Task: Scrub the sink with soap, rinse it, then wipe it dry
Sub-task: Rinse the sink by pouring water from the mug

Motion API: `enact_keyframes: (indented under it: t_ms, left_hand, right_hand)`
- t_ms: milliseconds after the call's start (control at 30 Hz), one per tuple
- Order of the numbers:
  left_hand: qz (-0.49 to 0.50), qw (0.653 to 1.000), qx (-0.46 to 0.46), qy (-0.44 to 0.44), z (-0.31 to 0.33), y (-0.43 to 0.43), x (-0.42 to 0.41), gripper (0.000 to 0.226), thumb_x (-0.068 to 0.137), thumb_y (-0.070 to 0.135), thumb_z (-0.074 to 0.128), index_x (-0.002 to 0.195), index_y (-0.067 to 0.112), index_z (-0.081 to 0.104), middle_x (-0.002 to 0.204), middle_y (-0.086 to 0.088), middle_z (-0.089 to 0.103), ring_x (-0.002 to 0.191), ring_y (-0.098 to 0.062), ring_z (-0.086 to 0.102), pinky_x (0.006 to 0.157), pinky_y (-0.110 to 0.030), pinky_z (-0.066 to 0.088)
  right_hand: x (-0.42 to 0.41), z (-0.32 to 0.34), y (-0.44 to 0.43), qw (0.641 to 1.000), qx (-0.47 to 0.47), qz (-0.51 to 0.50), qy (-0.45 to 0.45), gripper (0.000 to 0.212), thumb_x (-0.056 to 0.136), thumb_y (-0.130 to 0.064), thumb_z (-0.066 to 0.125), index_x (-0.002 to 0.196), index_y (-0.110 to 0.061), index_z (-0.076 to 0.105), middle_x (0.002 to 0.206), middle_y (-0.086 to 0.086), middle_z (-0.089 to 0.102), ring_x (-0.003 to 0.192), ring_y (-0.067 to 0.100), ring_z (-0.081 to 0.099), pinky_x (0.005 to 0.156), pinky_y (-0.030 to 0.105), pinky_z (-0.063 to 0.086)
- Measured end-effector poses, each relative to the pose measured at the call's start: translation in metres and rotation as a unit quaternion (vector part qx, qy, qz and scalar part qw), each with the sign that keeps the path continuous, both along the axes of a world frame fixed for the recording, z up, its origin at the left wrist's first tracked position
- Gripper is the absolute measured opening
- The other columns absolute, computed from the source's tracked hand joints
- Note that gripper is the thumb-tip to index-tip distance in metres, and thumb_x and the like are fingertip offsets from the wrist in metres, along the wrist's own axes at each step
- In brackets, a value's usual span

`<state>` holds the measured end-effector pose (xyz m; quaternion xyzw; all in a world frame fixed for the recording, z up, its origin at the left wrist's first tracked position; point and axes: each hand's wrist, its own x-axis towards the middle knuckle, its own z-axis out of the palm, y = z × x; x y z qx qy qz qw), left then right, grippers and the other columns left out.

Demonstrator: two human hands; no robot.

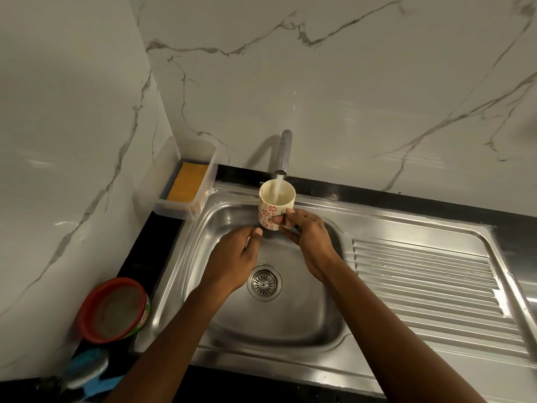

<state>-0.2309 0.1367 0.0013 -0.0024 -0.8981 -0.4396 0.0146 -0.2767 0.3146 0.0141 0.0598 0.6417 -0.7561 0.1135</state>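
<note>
Here, the right hand (308, 237) gripped the mug (273, 205) by its handle under the running tap (283, 152). The left hand (235, 260) hung loose-fingered beside it, the sink (290, 324) beneath both hands.

- Mug (268, 212), held in right hand (308, 234): cream, with red-orange flower motifs and dashed vertical bands.
- Sink (290, 324), beneath the hands: silver steel.
- Drainboard (430, 280), right of right hand: parallel ribbing.
- Desk (139, 257): black.
- Wall (348, 82), beyond the hands: white marble, grey veining.
- Container (162, 181), up and left of left hand (235, 257): clear, holding 1 mustard-orange sponge (188, 181).
- Tin (113, 311), left of and nearer than left hand: red rim, green side.
- Cloth (87, 370), beside the tin: blue.
</note>
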Motion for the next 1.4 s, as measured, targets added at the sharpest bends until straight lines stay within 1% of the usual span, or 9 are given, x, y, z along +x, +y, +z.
enact_keyframes:
  t_ms: [133,300,467,567,700,900,1033,1200,1400]
  left_hand:
    - [0.002,1.000,-0.003,0.001,-0.0009,-0.0024,0.0007,0.039,0.111,0.041,0.044,0.074,0.030,0.050,0.063,0.008,0.053,0.063,-0.010,0.056,0.060,-0.031,0.041]
    - [0.000,1.000,0.006,0.003,-0.0007,-0.0027,0.0005,0.040,0.111,0.039,0.045,0.072,0.031,0.049,0.060,0.011,0.051,0.061,-0.008,0.053,0.059,-0.030,0.038]
    - [-0.002,1.000,0.001,0.006,0.0002,-0.0028,0.0013,0.039,0.111,0.040,0.044,0.073,0.034,0.048,0.068,0.019,0.058,0.062,-0.008,0.055,0.059,-0.029,0.039]
    - [0.000,1.000,0.002,0.011,-0.0005,-0.0040,0.0018,0.039,0.111,0.040,0.045,0.074,0.030,0.050,0.063,0.011,0.056,0.061,-0.010,0.056,0.059,-0.034,0.043]
    - [-0.002,1.000,0.003,0.016,0.0002,-0.0044,0.0017,0.039,0.111,0.039,0.045,0.075,0.028,0.051,0.062,0.006,0.053,0.061,-0.011,0.055,0.062,-0.036,0.044]
    - [-0.001,1.000,0.000,0.020,0.0020,-0.0045,0.0017,0.039,0.112,0.039,0.044,0.074,0.032,0.050,0.064,0.008,0.054,0.063,-0.009,0.056,0.063,-0.035,0.045]
    - [0.000,1.000,0.002,0.020,0.0026,-0.0045,0.0022,0.039,0.112,0.038,0.044,0.075,0.027,0.052,0.063,0.007,0.053,0.062,-0.010,0.056,0.064,-0.037,0.046]
    - [0.002,1.000,-0.001,0.013,0.0040,-0.0045,0.0024,0.037,0.112,0.039,0.044,0.079,0.026,0.056,0.067,0.006,0.056,0.066,-0.010,0.059,0.067,-0.039,0.049]
    - [0.001,1.000,0.001,0.003,0.0035,-0.0057,0.0022,0.038,0.112,0.039,0.044,0.080,0.022,0.058,0.069,0.004,0.058,0.069,-0.012,0.060,0.068,-0.042,0.051]
  right_hand:
    - [0.0000,-0.0032,0.0006,1.000,0.015,-0.001,-0.004,0.028,0.107,-0.023,0.055,0.102,-0.005,0.076,0.115,0.008,0.077,0.118,0.022,0.069,0.105,0.038,0.055]
    - [-0.0013,-0.0017,-0.0002,1.000,0.015,0.004,0.004,0.029,0.107,-0.019,0.053,0.084,-0.009,0.067,0.114,0.013,0.076,0.119,0.025,0.068,0.105,0.040,0.055]
    - [-0.0021,0.0007,-0.0005,1.000,0.007,0.003,0.002,0.027,0.107,-0.020,0.053,0.087,-0.013,0.069,0.114,0.014,0.076,0.117,0.025,0.069,0.105,0.040,0.055]
    - [-0.0028,0.0017,-0.0007,1.000,0.006,0.003,0.002,0.026,0.107,-0.020,0.053,0.087,-0.012,0.068,0.115,0.014,0.075,0.116,0.024,0.069,0.104,0.040,0.055]
    - [-0.0041,0.0030,-0.0006,1.000,0.008,0.003,0.001,0.027,0.107,-0.021,0.054,0.090,-0.005,0.067,0.115,0.013,0.076,0.117,0.024,0.069,0.101,0.036,0.057]
    - [-0.0061,0.0043,0.0007,1.000,0.001,-0.007,-0.007,0.033,0.107,-0.022,0.055,0.111,0.009,0.066,0.115,0.014,0.076,0.115,0.023,0.070,0.098,0.033,0.058]
    - [-0.0054,0.0060,0.0013,1.000,-0.005,-0.005,-0.007,0.025,0.107,-0.021,0.054,0.102,-0.002,0.070,0.115,0.015,0.076,0.115,0.023,0.070,0.097,0.032,0.059]
    - [-0.0063,0.0045,0.0019,1.000,0.002,-0.003,-0.005,0.034,0.107,-0.021,0.053,0.114,0.008,0.069,0.114,0.014,0.076,0.114,0.023,0.070,0.096,0.030,0.059]
    - [-0.0075,0.0060,0.0012,1.000,-0.004,0.001,-0.002,0.028,0.107,-0.020,0.053,0.102,0.002,0.069,0.114,0.017,0.076,0.114,0.024,0.071,0.099,0.034,0.058]
